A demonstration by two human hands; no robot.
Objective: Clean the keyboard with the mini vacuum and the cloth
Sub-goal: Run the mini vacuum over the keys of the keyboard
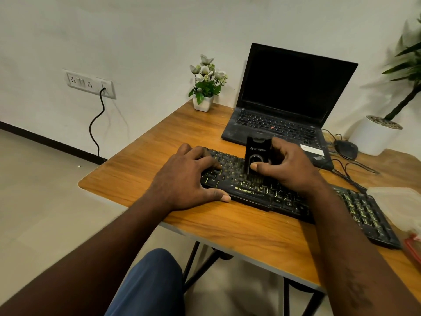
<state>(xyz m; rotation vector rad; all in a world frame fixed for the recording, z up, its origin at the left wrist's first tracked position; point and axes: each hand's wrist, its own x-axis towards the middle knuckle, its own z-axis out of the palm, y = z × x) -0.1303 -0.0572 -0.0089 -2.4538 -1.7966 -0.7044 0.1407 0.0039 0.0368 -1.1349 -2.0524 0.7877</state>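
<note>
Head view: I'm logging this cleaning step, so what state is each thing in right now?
Keyboard, lying flat on the table.
Mini vacuum, upright, lower end down on the keys.
Right hand, gripping the mini vacuum.
Left hand, resting on the keyboard's left end, holding nothing.
Laptop, lid open, screen dark.
Cable, plugged into the wall socket.

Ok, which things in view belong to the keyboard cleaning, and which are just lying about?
In use: Zebronics keyboard, under the left hand; mini vacuum, gripped upright on the keys by the right hand. I can't make out a cloth.
Lying about: ThinkPad laptop, mouse, small flower pot, large potted plant, plastic container.
</note>
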